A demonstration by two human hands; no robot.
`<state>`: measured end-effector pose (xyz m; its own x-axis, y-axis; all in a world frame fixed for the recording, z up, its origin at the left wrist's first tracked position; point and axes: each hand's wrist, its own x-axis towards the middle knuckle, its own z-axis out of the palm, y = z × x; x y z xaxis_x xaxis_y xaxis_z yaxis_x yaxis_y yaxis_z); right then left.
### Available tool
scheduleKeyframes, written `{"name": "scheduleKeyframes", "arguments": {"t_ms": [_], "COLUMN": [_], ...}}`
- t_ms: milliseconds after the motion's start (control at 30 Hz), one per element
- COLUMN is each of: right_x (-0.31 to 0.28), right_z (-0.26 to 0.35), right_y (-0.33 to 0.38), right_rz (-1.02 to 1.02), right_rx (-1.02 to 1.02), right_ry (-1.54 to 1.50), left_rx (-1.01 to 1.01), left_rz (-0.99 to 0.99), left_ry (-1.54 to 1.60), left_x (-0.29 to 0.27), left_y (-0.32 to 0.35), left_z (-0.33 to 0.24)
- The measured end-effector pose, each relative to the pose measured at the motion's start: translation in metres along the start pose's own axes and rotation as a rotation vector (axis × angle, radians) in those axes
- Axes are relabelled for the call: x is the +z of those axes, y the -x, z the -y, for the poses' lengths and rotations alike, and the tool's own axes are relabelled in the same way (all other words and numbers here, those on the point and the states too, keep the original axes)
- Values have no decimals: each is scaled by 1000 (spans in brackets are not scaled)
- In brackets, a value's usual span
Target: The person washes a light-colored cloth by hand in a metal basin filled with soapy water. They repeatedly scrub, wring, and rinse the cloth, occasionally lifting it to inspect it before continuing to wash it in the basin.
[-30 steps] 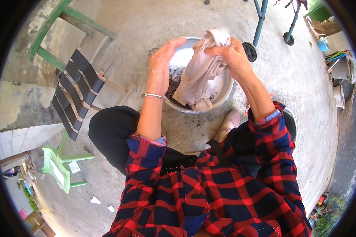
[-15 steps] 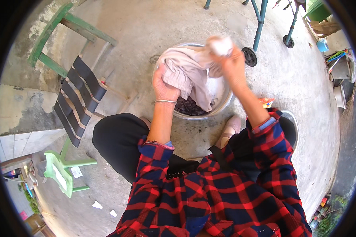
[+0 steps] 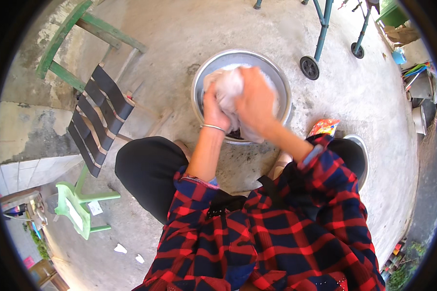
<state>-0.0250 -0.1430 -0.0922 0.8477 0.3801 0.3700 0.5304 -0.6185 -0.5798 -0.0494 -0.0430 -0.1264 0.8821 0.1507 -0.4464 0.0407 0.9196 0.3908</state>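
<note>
A round metal basin (image 3: 197,99) stands on the floor just beyond my feet. Over it, a pale pinkish garment (image 3: 226,86) is bunched up between my two hands. My left hand (image 3: 214,112) grips the bundle from its left side, thumb up. Closed on the cloth from the right, my right hand (image 3: 255,99) is a little blurred, and its fingertips are hidden. White suds show in the basin beyond the cloth. Part of a dark cloth (image 3: 234,133) lies in the basin below the garment.
A chair with black straps (image 3: 99,116) stands at left, near a green wooden frame (image 3: 58,36) and a light-green plastic stool (image 3: 77,206). By my right knee are a bright packet (image 3: 324,127) and another basin (image 3: 365,153). A wheeled frame (image 3: 320,41) stands far right.
My right hand has come down and left, bringing the raised part of the garment against my left hand. The stretched cloth is now bunched over the basin, showing more of its rim.
</note>
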Motion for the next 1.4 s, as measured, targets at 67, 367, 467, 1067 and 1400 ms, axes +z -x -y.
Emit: {"name": "scheduleKeyframes", "arguments": {"t_ms": [67,367,467,1067,1400], "right_x": [-3,5,4,13,-71], "right_z": [29,-66,-95,-112,-84], "right_y": [27,-38,-42,42,-13], "right_rz": [27,-10,-16,521,370], "right_rx": [-231,373,449,436,901], "right_ry": [-47,-22,-501,-1105,-1249], "left_rx": [-17,7,29,20,-200], "left_rz": [308,172,293,330,422], "left_ry": [18,-49,-22,103,472], "left_x": [-20,35,36,41,-44], "left_y": [-14,9,15,41,-18], "left_z": [-14,-6,-31,-67,-26]}}
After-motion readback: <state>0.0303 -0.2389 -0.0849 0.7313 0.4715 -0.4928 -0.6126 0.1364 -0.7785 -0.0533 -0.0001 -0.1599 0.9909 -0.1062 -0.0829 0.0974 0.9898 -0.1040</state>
